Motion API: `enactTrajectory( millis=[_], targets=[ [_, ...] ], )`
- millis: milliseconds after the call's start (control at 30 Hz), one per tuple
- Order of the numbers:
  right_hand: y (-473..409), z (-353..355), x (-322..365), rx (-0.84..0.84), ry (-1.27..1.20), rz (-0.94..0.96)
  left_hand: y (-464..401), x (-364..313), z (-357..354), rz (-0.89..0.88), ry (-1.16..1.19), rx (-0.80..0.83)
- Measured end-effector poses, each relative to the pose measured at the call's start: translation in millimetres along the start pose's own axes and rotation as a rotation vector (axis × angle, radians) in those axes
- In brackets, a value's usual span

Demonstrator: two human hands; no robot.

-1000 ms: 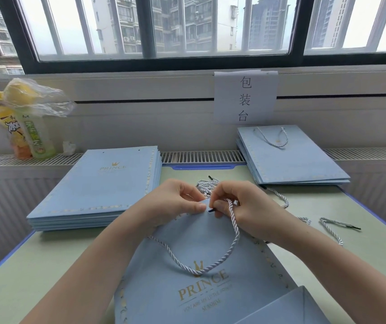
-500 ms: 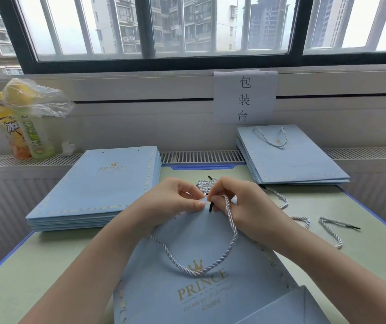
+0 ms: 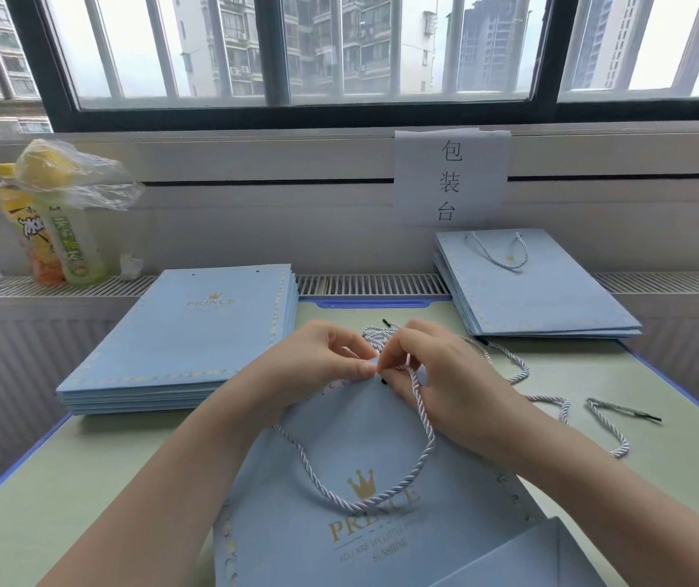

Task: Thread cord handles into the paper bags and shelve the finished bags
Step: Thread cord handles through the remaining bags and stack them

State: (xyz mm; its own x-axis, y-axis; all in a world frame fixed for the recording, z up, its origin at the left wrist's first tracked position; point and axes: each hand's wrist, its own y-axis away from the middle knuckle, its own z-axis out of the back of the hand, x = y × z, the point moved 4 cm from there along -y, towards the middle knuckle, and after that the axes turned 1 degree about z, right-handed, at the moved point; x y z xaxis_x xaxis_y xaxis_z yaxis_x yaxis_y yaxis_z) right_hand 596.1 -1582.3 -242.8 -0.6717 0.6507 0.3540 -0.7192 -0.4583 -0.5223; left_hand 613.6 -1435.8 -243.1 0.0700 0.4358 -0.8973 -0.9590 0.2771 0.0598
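A flat light-blue paper bag with a gold crown and "PRINCE" lies on the green table in front of me. A white twisted cord loops across its face. My left hand pinches the bag's top edge. My right hand pinches the cord's black-tipped end right at that edge, beside my left thumb. Whether the tip is inside a hole is hidden by my fingers.
A stack of bags without handles lies at the left. A stack of bags with cord handles leans on the radiator ledge at the back right. Loose cords lie at the right. Drink bottles stand at far left.
My right hand has turned the cord's black tip down to the bag's top edge and closer to my left thumb. The bag and my left hand have barely moved.
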Motion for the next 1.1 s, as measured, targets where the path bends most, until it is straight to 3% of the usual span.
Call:
enactTrajectory(
  millis=[167,267,533,900,1100],
  targets=[
    [-1,1,-3,-0.054,0.039,-0.074,0,-1,2,0.029,0.101,0.023],
    [0,3,-6,-0.024,-0.090,-0.147,2,-2,5,0.005,0.248,0.051],
    [1,1,3,-0.045,-0.187,-0.042,-1,5,5,0.066,0.395,0.129],
    [1,-3,-2,-0.031,-0.233,-0.005,-2,0,5,-0.089,0.043,-0.105],
    [1,-9,-5,-0.027,-0.177,0.033,-5,5,3,-0.118,-0.006,-0.146]
  ],
)
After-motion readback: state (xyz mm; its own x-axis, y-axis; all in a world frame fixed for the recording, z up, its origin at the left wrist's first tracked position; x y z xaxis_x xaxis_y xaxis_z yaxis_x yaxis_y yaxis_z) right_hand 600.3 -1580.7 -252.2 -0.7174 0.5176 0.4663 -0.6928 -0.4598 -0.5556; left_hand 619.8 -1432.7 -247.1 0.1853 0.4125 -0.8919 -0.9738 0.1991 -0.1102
